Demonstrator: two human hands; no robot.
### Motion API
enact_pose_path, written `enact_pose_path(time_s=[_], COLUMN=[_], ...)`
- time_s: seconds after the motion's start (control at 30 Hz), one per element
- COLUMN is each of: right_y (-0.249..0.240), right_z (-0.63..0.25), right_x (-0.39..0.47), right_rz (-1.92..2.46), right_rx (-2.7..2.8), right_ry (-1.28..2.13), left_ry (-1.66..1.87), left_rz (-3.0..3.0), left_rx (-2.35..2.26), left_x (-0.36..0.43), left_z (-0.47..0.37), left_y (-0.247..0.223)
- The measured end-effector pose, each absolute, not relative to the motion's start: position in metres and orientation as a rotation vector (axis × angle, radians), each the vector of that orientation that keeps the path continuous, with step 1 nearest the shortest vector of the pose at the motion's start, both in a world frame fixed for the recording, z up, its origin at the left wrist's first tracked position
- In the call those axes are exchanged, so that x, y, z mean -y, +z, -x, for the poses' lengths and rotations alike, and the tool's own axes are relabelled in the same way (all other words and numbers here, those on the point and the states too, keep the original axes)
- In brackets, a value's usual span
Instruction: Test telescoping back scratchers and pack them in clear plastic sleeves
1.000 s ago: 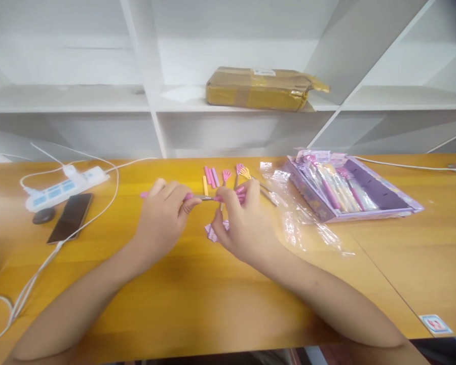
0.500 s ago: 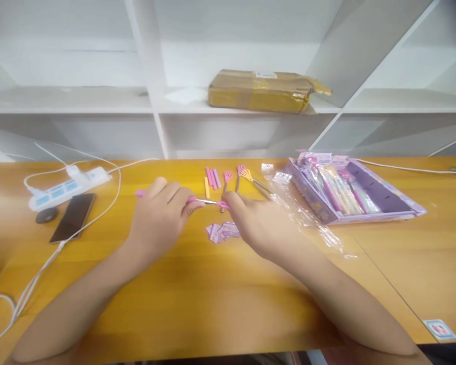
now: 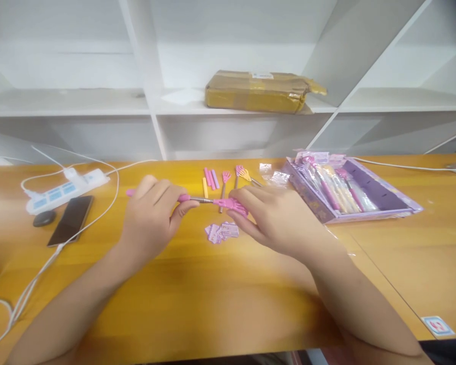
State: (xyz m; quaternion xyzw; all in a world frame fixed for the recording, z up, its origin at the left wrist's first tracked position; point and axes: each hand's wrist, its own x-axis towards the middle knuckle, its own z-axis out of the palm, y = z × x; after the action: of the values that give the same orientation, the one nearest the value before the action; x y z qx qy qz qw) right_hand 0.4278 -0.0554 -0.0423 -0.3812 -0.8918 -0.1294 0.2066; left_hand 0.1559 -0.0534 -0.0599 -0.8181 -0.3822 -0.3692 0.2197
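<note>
A pink back scratcher [image 3: 202, 200] with a metal rod lies level between my hands, above the table. My left hand [image 3: 150, 218] is closed round its pink handle, whose end sticks out to the left. At the other end, the thumb and fingers of my right hand [image 3: 279, 215] close on the pink hand-shaped head, which shows partly between them. Just behind are a loose pink scratcher head on a rod [image 3: 226, 177], a yellow one [image 3: 245, 175] and another pink one [image 3: 238, 171]. Several pink, purple and yellow handle sleeves [image 3: 212, 179] lie beside them. Small purple cards [image 3: 222, 232] are piled in front.
A purple display box [image 3: 393, 208] with bagged scratchers stands at the right, clear plastic bags [image 3: 277, 178] beside it. On the left are a power strip [image 3: 70, 191], a phone [image 3: 71, 220], a black mouse [image 3: 44, 218] and white cables. A taped carton [image 3: 256, 94] rests on the shelf.
My right hand has shifted right and its grip has loosened, so more of the pink head shows. My left hand has moved slightly left, still round the handle.
</note>
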Motion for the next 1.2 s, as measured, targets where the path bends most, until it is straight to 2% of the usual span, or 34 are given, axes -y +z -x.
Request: enact_pose_path(time_s=[0.57, 0.77, 1.0, 1.2], right_y=[-0.039, -0.048, -0.038, -0.031], right_z=[-0.432, -0.412, -0.415, -0.426], right_x=[0.055, 0.064, 0.075, 0.069], right_rz=[0.749, 0.627, 0.883, 0.888], right_rx=[2.497, 2.548, 2.588, 2.594], right_ry=[-0.202, -0.062, -0.214, -0.353], left_ry=[-1.086, -0.766, -0.895, -0.861], left_rz=[2.190, 2.194, 2.222, 2.187], left_rx=[0.816, 0.523, 0.810, 0.871], left_x=[0.060, 0.079, 0.077, 0.072], left_z=[-0.155, -0.167, -0.165, -0.145], left_y=[-0.052, -0.060, -0.053, -0.035])
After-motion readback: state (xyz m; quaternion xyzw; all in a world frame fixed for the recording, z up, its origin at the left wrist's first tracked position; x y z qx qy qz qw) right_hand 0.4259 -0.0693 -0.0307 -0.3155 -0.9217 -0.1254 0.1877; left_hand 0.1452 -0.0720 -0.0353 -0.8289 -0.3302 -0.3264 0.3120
